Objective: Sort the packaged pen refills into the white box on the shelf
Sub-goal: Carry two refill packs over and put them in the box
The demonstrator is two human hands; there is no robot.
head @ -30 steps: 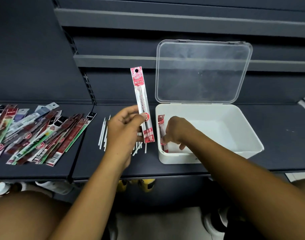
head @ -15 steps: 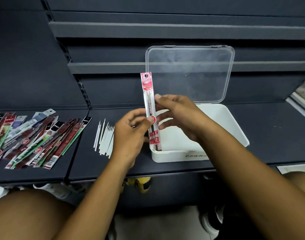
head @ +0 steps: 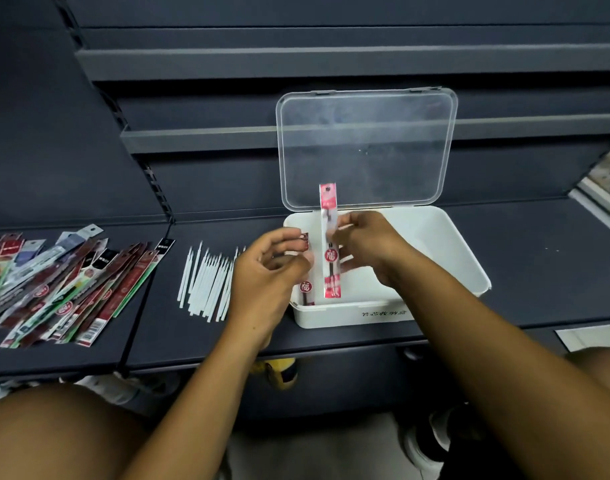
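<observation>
My right hand [head: 369,247] pinches a red-and-clear packaged pen refill [head: 329,209] and holds it upright over the left end of the white box [head: 348,315]. A second red refill packet [head: 305,289] leans inside the box against its left wall. My left hand [head: 269,271] hovers just left of the held packet with loosely curled fingers and nothing in them. Further left, a pile of several packaged refills [head: 61,289] lies on the dark shelf.
The box's clear lid [head: 365,150] stands up against the shelf's back wall. Several loose white sticks [head: 206,278] lie between the pile and the box. Printed packages [head: 608,181] sit at the far right edge. Upper shelf ledges overhang behind.
The red packet passed from my left hand to my right hand and moved right, over the box. My left hand let go of it.
</observation>
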